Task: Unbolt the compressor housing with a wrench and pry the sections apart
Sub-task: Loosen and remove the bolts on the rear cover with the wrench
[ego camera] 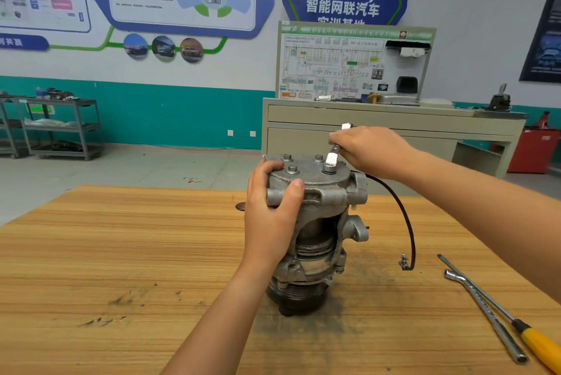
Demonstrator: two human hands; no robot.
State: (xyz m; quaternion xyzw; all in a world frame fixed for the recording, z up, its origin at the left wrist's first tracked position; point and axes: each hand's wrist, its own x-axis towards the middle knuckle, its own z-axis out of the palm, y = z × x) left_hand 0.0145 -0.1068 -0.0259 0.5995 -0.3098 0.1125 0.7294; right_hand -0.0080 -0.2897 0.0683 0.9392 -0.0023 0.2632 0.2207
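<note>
Right, grey cast-metal compressor (315,222) stands upright mid wooden bench (121,253), long axis vertical. Fingers of left hand (270,213) wrap its top cover, steadying. Just beyond, right hand (370,150) clenches bright steel socket wrench (331,159), socket seated on right-front bolt (328,168). Shank tilts up and away, so right hand is placed to turn.
</note>
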